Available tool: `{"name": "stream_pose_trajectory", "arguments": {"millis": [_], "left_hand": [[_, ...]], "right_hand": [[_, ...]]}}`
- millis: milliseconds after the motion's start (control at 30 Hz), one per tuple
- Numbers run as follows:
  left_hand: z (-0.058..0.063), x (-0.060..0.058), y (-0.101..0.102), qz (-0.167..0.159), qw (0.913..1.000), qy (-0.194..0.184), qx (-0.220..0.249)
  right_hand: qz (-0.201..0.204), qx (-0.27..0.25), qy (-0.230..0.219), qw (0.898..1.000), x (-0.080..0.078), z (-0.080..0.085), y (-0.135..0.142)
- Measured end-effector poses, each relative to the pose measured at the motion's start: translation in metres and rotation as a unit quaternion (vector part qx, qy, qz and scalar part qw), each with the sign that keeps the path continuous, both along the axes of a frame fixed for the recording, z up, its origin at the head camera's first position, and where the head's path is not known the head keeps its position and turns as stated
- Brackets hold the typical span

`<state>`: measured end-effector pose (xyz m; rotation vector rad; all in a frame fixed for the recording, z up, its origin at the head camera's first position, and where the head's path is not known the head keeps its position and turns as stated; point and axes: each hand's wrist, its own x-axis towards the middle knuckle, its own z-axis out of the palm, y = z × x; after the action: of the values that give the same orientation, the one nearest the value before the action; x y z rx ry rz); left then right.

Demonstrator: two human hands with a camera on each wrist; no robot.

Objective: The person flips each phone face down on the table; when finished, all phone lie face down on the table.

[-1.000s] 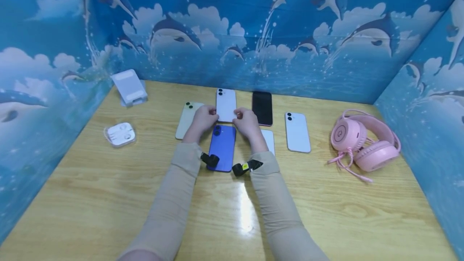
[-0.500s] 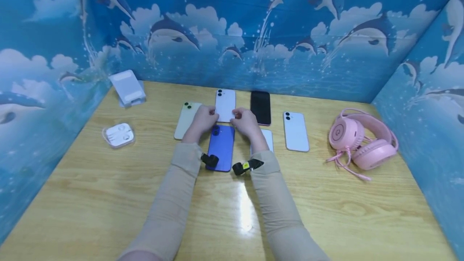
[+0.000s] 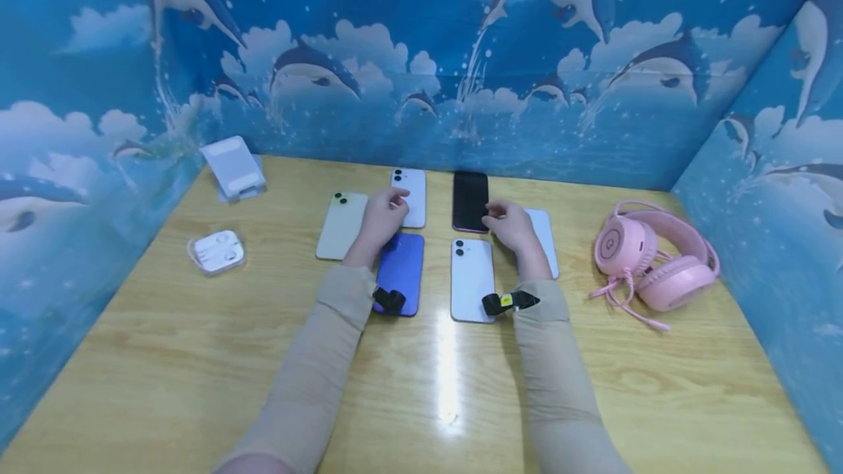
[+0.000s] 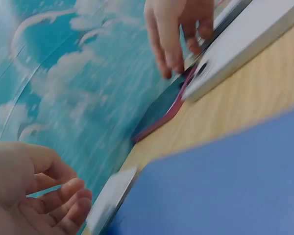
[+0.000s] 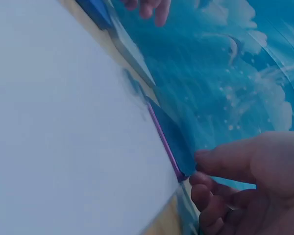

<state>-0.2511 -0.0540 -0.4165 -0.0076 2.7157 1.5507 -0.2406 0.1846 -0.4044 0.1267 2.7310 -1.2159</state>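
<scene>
My left hand (image 3: 384,218) hovers with loosely bent fingers over the lower left of a white phone (image 3: 416,203) in the back row, holding nothing. Beside that phone lies a dark-screened phone (image 3: 470,200) with a pink edge. My right hand (image 3: 516,227) is at its lower right side, thumb and fingers loosely bent; the left wrist view shows this hand (image 4: 174,29) with nothing in it. A blue phone (image 3: 403,269) and another white phone (image 3: 470,276) form the front row. A pale green phone (image 3: 339,229) lies left, and a third white phone (image 3: 544,236) is partly hidden by my right hand.
Pink headphones (image 3: 678,280) with a cable lie at the right. On the left are wired earphones in a clear case (image 3: 219,251) and a white stand-like object (image 3: 233,165). A dolphin-print cloth (image 3: 527,145) walls in the wooden table (image 3: 197,357).
Both hands have left the white back-row phone's lower corners. The right hand has moved right past the dark phone, uncovering the front white phone; the left hand has lifted slightly and shifted right.
</scene>
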Motion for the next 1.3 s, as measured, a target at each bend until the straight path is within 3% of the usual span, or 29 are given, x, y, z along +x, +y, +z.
{"name": "stream_pose_trajectory", "arguments": {"millis": [200,433,767,967,1133,1300], "left_hand": [[0.001,0.008,0.033,-0.077,0.9966,0.026,-0.017],[-0.001,0.006,0.066,-0.113,0.9933,0.009,-0.024],[-0.016,-0.001,0.087,-0.098,0.9938,0.000,-0.052],[-0.023,-0.001,0.088,-0.084,0.9958,0.004,-0.035],[-0.027,-0.002,0.087,-0.081,0.9957,0.006,-0.045],[-0.027,0.000,0.085,-0.083,0.9951,0.011,-0.053]], "right_hand": [[-0.019,0.002,-0.023,1.000,0.002,-0.001,0.012],[-0.009,0.016,-0.054,0.998,0.003,-0.001,0.009],[-0.008,0.034,-0.063,0.997,0.001,-0.003,0.007],[-0.023,0.020,-0.060,0.998,0.000,-0.002,0.006],[-0.056,-0.026,-0.069,0.996,-0.002,-0.006,0.005],[-0.089,-0.103,-0.092,0.986,-0.003,-0.009,0.006]]}}
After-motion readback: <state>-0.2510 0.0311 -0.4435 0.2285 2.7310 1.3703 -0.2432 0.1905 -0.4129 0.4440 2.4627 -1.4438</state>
